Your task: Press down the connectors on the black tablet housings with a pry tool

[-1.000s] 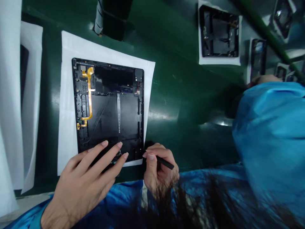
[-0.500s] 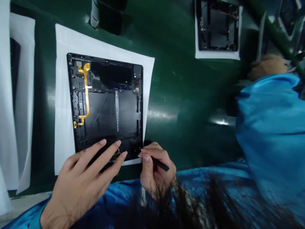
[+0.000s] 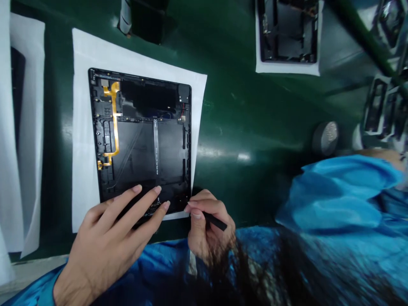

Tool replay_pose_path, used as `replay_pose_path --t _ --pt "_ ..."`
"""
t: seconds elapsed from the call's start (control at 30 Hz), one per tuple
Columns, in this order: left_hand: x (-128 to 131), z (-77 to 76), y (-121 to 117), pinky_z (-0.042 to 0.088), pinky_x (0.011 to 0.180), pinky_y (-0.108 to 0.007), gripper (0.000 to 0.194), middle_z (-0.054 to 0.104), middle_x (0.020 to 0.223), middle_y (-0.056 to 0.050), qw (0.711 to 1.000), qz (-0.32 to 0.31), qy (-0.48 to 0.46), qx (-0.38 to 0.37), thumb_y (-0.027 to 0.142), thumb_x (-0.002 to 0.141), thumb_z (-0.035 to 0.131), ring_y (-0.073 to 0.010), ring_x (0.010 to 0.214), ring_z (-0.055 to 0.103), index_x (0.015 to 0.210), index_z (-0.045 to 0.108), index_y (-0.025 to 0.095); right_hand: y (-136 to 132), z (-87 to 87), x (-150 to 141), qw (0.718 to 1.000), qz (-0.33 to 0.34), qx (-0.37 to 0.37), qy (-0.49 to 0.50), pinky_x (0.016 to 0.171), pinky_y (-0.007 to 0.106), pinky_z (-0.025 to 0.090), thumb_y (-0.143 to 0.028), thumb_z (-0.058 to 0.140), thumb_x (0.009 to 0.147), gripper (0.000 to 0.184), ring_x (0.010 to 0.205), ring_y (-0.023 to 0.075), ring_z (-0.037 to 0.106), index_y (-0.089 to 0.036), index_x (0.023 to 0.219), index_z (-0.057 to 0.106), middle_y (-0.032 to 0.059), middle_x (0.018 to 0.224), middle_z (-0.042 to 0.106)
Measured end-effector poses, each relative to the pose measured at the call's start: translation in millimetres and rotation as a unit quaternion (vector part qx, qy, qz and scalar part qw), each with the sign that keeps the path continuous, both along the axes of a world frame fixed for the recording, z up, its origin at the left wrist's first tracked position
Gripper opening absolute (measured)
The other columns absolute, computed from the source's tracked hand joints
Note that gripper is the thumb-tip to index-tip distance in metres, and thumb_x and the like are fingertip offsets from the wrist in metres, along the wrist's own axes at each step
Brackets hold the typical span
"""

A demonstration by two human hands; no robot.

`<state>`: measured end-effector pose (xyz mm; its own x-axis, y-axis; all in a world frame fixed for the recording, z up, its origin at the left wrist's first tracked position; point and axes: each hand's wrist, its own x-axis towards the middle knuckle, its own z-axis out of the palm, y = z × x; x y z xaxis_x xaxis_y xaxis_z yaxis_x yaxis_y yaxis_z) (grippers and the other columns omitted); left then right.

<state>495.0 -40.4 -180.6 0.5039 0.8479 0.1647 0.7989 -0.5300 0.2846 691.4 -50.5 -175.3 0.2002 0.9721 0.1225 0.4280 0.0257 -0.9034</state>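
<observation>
An opened black tablet frame [image 3: 140, 136] with a yellow flex cable lies on a white sheet [image 3: 83, 127] on the green belt. My left hand [image 3: 117, 231] rests flat on the frame's near edge, fingers stretched out and apart. My right hand [image 3: 207, 225] is pinched round a thin black tool [image 3: 216, 222], its tip at the frame's near right corner.
Another open frame on a white sheet [image 3: 287, 34] lies at the back right. A co-worker's blue sleeve [image 3: 338, 195] fills the right side, with a grey round object [image 3: 325, 137] beyond it. More white sheets [image 3: 22, 127] lie at the left. A dark post [image 3: 143, 19] stands behind the tablet.
The co-worker's blue sleeve has dropped lower and to the right, uncovering the grey round object. My two hands have stayed at the frame's near edge; the view has shifted slightly.
</observation>
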Motion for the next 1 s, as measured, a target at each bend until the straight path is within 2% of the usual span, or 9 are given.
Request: replay_pose_path --t 0.2,0.27,0.33,0.4,0.47,0.57,0.7,0.87,1.0 --pt "0.5 1.5 1.4 0.029 0.129 -0.033 0.042 0.042 0.149 0.016 1.0 0.001 -0.006 0.0 0.027 0.111 0.031 -0.0142 0.147 0.038 0.135 0.063 0.04 3.8 3.7 0.5 1.0 0.02 -0.005 -0.008 0.056 0.033 0.05 -0.003 0.057 0.084 0.025 0.066 0.0175 0.064 -0.023 0.097 0.066 -0.0018 0.074 0.066" --pt "0.1 0.6 0.9 0.034 0.127 -0.035 0.042 0.039 0.151 0.016 1.0 0.004 0.003 0.001 0.027 0.11 0.031 -0.0134 0.15 0.034 0.136 0.062 0.04 3.6 3.5 0.5 1.0 0.02 -0.005 -0.012 0.055 0.033 0.05 -0.003 0.057 0.083 0.027 0.065 0.0174 0.064 -0.024 0.096 0.066 -0.0023 0.074 0.066" --pt "-1.1 -1.6 -0.7 0.047 0.114 -0.038 0.044 0.039 0.152 0.016 1.0 0.001 0.026 0.014 0.029 0.108 0.03 -0.0155 0.15 0.034 0.139 0.06 0.04 2.9 3.0 0.1 1.0 0.011 -0.003 -0.013 0.054 0.033 0.05 -0.003 0.057 0.083 0.027 0.064 0.0174 0.064 -0.025 0.096 0.066 -0.0025 0.073 0.067" --pt "-2.8 -4.2 -3.2 0.055 0.094 -0.035 0.049 0.038 0.153 0.015 0.997 -0.008 0.063 0.034 0.033 0.106 0.026 -0.0192 0.149 0.036 0.147 0.053 0.04 2.3 2.6 -0.5 1.0 0.002 0.0 -0.012 0.054 0.033 0.049 -0.003 0.057 0.084 0.027 0.063 0.0179 0.063 -0.025 0.096 0.067 -0.0024 0.073 0.067" --pt "-4.2 -6.1 -5.9 0.054 0.082 -0.031 0.054 0.036 0.154 0.014 0.994 -0.014 0.102 0.043 0.036 0.104 0.02 -0.0202 0.147 0.037 0.154 0.041 0.042 2.2 2.5 -1.0 1.0 0.002 -0.004 -0.017 0.054 0.033 0.049 -0.003 0.057 0.083 0.027 0.063 0.0183 0.064 -0.025 0.096 0.067 -0.0023 0.074 0.068" --pt "-5.2 -6.2 -8.2 0.051 0.078 -0.03 0.057 0.032 0.156 0.012 0.99 -0.016 0.133 0.041 0.035 0.105 0.015 -0.0194 0.145 0.038 0.159 0.028 0.043 2.3 2.2 -1.2 1.0 0.004 -0.006 -0.026 0.053 0.033 0.049 -0.004 0.057 0.083 0.027 0.063 0.0188 0.064 -0.026 0.096 0.066 -0.0022 0.073 0.067" --pt "-5.0 -3.6 -6.3 0.048 0.074 -0.027 0.053 0.032 0.155 0.013 0.992 -0.011 0.118 0.041 0.034 0.108 0.015 -0.0181 0.142 0.043 0.155 0.037 0.045 2.9 2.3 -2.1 0.999 0.002 -0.005 -0.034 0.053 0.034 0.049 -0.005 0.058 0.083 0.025 0.062 0.0192 0.063 -0.026 0.096 0.066 -0.002 0.072 0.067" --pt "-3.6 -1.7 -1.4 0.052 0.075 -0.026 0.048 0.037 0.152 0.015 0.996 -0.009 0.084 0.03 0.035 0.108 0.022 -0.0157 0.145 0.038 0.147 0.048 0.045 5.8 7.0 -2.5 0.998 0.017 -0.015 -0.065 0.053 0.032 0.048 -0.003 0.059 0.083 0.025 0.063 0.017 0.062 -0.024 0.094 0.064 -0.0026 0.073 0.063" --pt "-1.6 -0.3 1.5 0.051 0.073 -0.025 0.044 0.04 0.15 0.014 0.998 -0.003 0.051 0.021 0.036 0.11 0.025 -0.0151 0.136 0.048 0.138 0.059 0.042 4.7 6.2 -0.6 0.998 0.037 -0.021 -0.052 0.054 0.032 0.048 -0.002 0.061 0.084 0.025 0.065 0.0171 0.064 -0.023 0.097 0.065 -0.0023 0.075 0.063"
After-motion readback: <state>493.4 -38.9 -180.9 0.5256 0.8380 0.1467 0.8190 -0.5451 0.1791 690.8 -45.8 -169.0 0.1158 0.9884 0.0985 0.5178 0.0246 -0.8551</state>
